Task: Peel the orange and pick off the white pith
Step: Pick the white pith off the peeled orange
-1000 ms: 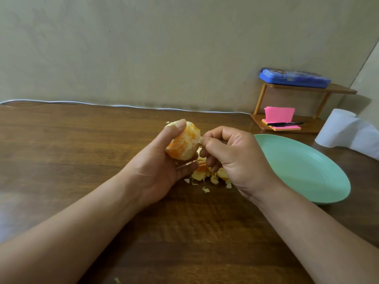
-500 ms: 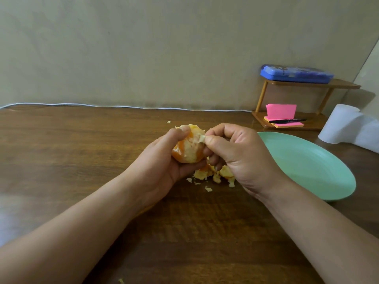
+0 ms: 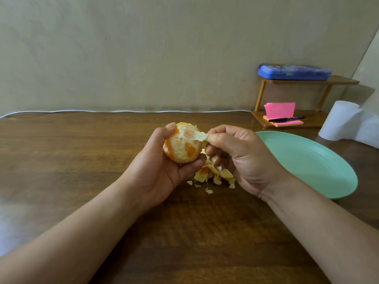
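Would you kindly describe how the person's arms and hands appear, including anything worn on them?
The left hand and right hand are bare: no gloves, rings, watch or bracelets show. Both arms are uncovered down to the bottom edge of the picture, so no sleeve is in view. The nails that show on the fingers look short and unpainted.

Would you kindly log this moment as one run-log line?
left hand grips peeled orange | right hand pinches white pith strip stretched from orange | torn peel scraps on brown wooden table | mint-green plate untouched
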The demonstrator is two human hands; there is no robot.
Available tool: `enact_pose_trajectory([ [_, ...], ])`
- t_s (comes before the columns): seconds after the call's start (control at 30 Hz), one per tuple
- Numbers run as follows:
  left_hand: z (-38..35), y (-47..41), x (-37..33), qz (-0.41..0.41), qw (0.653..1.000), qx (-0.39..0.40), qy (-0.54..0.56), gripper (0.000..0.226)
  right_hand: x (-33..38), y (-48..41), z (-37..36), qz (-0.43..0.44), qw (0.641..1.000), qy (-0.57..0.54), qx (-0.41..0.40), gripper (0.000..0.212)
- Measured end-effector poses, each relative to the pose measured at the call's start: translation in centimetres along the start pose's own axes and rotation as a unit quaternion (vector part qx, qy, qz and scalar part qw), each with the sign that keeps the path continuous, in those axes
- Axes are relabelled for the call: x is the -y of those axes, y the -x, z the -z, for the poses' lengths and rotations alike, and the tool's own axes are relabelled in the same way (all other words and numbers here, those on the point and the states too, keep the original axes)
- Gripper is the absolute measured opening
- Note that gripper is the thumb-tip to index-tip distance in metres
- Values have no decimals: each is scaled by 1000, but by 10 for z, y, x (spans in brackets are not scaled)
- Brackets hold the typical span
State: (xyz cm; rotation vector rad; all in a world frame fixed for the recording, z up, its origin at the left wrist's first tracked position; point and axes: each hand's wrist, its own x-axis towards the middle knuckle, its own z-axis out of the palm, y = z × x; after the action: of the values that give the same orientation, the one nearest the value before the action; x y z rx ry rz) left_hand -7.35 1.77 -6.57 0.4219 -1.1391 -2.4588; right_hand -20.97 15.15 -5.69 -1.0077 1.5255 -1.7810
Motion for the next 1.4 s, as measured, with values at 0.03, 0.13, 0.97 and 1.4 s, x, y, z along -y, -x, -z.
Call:
enact_pose_trajectory([
  [0.03, 1, 0, -1, -2, 1000, -4, 11, 58, 0, -1, 1, -3, 1000, -2, -2, 16],
  [0.13, 3, 1, -5, -9, 999, -15, 30, 55, 0, -3, 5, -10, 1000, 3, -17, 16],
  [0.97, 11, 4, -10, 6, 998, 67, 8, 55, 7, 1, 23, 40, 845, 532, 42, 32],
  [1.4, 9, 1, -4, -3, 997, 19, -70, 67, 4, 0, 20, 98, 842, 530, -4, 24],
])
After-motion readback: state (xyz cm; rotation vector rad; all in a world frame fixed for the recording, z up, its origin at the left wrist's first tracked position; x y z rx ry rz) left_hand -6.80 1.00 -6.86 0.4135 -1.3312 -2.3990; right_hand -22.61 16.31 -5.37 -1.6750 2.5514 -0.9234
